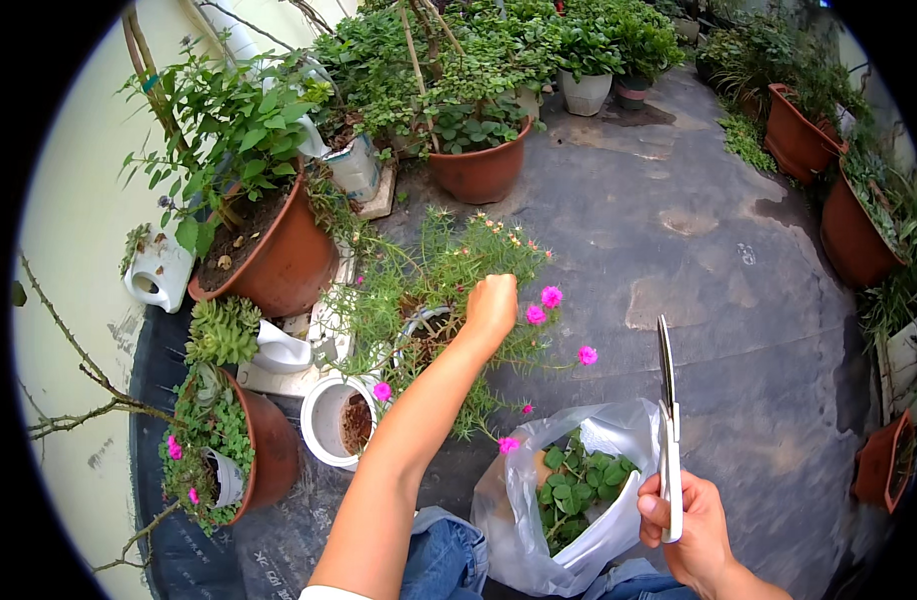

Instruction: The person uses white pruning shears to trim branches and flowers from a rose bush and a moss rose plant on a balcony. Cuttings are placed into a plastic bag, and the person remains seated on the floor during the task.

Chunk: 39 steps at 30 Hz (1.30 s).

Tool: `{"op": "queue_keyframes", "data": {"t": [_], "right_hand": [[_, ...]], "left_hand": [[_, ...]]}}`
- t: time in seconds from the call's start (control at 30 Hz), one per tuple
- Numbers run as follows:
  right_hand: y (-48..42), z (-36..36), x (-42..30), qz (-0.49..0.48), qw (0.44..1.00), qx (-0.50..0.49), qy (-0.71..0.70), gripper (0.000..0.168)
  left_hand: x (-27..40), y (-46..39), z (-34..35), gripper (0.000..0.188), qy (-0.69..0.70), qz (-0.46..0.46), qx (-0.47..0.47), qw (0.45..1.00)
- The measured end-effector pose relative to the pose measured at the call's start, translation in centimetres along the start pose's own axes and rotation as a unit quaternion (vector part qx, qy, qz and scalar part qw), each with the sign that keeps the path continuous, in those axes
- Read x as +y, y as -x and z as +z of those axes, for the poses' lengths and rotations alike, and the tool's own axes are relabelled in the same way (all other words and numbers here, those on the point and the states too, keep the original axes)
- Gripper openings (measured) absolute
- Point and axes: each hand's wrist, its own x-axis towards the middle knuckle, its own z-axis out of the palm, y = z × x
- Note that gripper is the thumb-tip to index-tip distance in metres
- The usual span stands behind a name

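Observation:
My left hand (493, 309) is reached out over a moss rose plant (458, 255) with needle-like leaves and bright pink flowers. Its fingers are curled under, out of sight, so I cannot tell whether a stem is between them. The plant grows from a pot with a pale rim (413, 322), partly covered by stems and my forearm. In my right hand (687, 517) are white-handled scissors (670, 442), blades pointing away from me and nearly together. Between my knees stands a clear plastic bag (507, 517) with cut green leafy stems (578, 480) inside.
A white pot (312, 420) with brown matter stands left of my forearm. Terracotta-coloured planters (275, 442) line the left wall, including a large one (293, 255). Another planter (481, 172) is ahead; more (800, 135) stand right. Black sheeting (736, 300) covers the floor. Thorny branches (91, 375) jut in left.

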Motion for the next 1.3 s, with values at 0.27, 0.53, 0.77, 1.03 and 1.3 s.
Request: {"op": "queue_keyframes", "data": {"t": [0.27,0.53,0.77,1.03,1.3], "right_hand": [[-0.1,-0.1,-1.3,0.009,0.999,-0.039,0.024,0.016],[0.2,0.1,-1.3,0.000,0.999,-0.036,0.032,0.014],[0.4,0.1,-1.3,-0.007,0.998,-0.040,0.038,0.013],[0.7,0.1,-1.2,-0.009,0.999,-0.030,0.037,0.013],[0.9,0.2,-1.4,-0.020,0.999,-0.011,0.035,0.014]], "left_hand": [[0.6,-0.1,-0.2,0.005,-0.041,0.047,-0.002,0.998],[1.5,0.0,-1.1,0.008,-0.078,0.029,-0.025,0.996],[1.4,0.5,-1.5,0.007,-0.076,0.031,-0.019,0.996],[1.2,0.8,-1.7,0.006,0.140,-0.066,-0.004,0.988],[6.0,6.6,-7.1,0.015,0.480,-0.071,-0.124,0.866]]}}
